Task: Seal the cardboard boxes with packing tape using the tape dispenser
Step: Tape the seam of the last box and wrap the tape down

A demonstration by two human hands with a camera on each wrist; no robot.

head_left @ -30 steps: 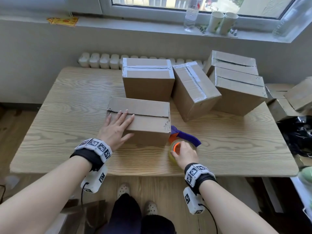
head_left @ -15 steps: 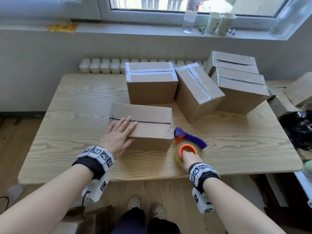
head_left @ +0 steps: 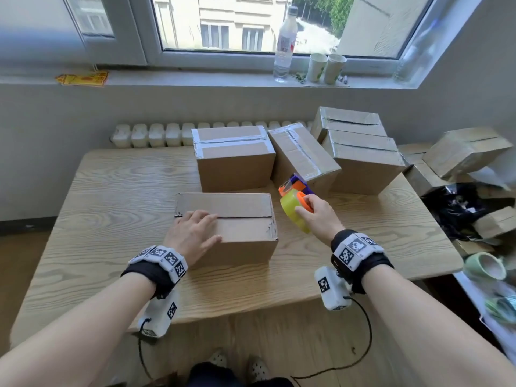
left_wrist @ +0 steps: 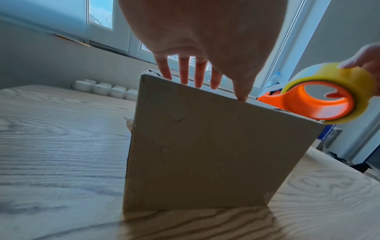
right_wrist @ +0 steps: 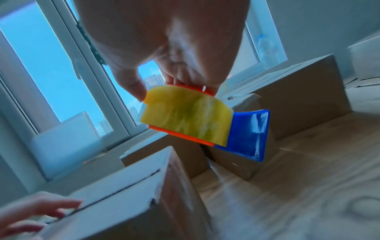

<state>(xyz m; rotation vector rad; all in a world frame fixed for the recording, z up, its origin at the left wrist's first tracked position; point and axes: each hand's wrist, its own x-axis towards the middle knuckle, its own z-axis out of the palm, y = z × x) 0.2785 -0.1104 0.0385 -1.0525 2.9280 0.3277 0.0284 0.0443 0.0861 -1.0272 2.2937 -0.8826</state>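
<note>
Untaped cardboard box [head_left: 226,222] sits on the wood worktop [head_left: 111,196], near its front edge, top flaps closed w/ a bare dark seam running lengthwise. L hand [head_left: 192,236] lies flat on the box's top at the left end, fingers straight & spread over the seam, thumb along the front edge; it holds nothing.

R hand [head_left: 318,216] is just right of that box, off the worktop, fingers curled round the tape dispenser [head_left: 296,202]: orange frame, blue blade guard, yellowish tape roll. Dispenser hangs beside the box's right end, at about top-edge level, not touching the cardboard as far as the head view shows; blue end points away from the person.

Behind the box: three taped boxes [head_left: 234,157] in a row on the worktop, middle one tilted, w/ a fourth stacked on the rightmost. Farther back, past the box, a windowsill w/ a clear bottle [head_left: 284,43] & two paper cups [head_left: 325,68]. Right of the worktop: more cardboard, blurred.
</note>
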